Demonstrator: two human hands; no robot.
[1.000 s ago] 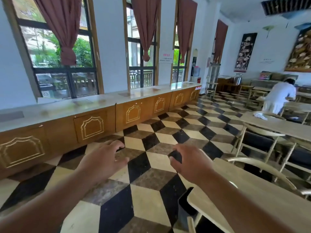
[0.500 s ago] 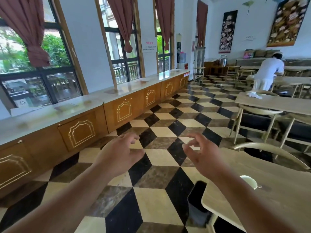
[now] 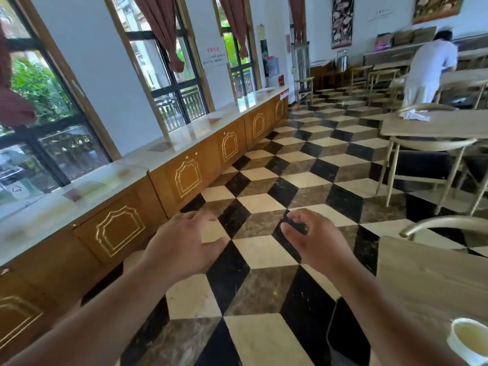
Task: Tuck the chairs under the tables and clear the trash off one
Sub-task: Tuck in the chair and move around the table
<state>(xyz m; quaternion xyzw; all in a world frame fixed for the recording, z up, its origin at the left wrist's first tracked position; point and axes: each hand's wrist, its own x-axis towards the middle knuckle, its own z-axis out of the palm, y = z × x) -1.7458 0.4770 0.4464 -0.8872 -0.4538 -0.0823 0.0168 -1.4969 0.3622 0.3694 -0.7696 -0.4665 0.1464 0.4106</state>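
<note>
My left hand [image 3: 182, 241] and my right hand [image 3: 314, 239] are stretched out over the checkered floor, fingers apart, holding nothing. A light wooden table [image 3: 427, 281] stands at my lower right, with a white paper cup [image 3: 468, 342] of pale liquid near its corner. A curved chair back [image 3: 443, 223] shows just beyond that table. Further off, another wooden table [image 3: 433, 128] carries a crumpled white napkin [image 3: 414, 116], and a chair [image 3: 427, 165] with a dark seat sits at its near side.
A long wooden cabinet counter [image 3: 184, 175] runs under the windows on the left. A person in white [image 3: 427, 70] bends over a far table at the back right. More chairs and tables [image 3: 375, 75] fill the far end. A dark chair seat [image 3: 346, 334] sits by my right forearm.
The view has swung left and moved forward along the aisle. Both hands stay raised and have drawn a bit closer together. The white cup now shows at the lower right corner.
</note>
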